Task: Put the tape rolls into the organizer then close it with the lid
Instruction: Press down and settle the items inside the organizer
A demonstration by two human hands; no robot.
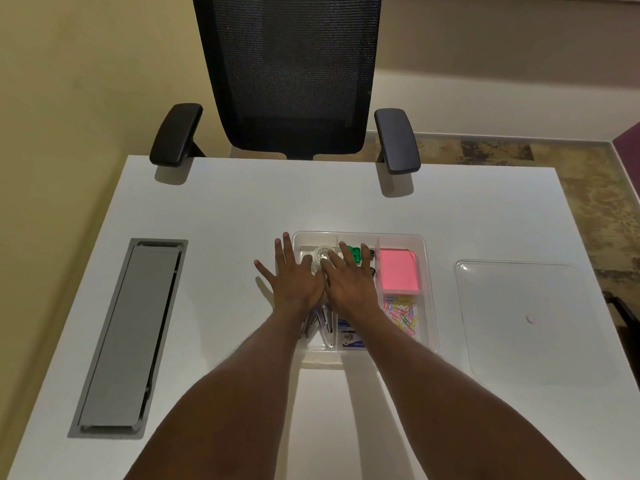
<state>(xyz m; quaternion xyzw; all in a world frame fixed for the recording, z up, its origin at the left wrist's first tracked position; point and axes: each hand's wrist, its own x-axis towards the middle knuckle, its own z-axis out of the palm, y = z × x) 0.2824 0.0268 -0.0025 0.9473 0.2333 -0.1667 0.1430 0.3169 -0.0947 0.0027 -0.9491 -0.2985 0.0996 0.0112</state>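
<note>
A clear plastic organizer (424, 258) sits in the middle of the white table. A clear tape roll (321, 253) lies in its far left compartment. My left hand (294, 282) is spread flat, fingers apart, over the organizer's left edge, its thumb near the roll. My right hand (349, 282) is also flat and spread over the middle compartments, the index finger touching the roll. Neither hand grips anything. The clear lid (519, 320) lies flat on the table to the right of the organizer.
The organizer also holds pink sticky notes (399, 274), coloured paper clips (401, 313), green clips (354, 253) and staplers under my wrists. A grey cable hatch (131, 334) is set in the table's left side. A black office chair (291, 81) stands beyond the far edge.
</note>
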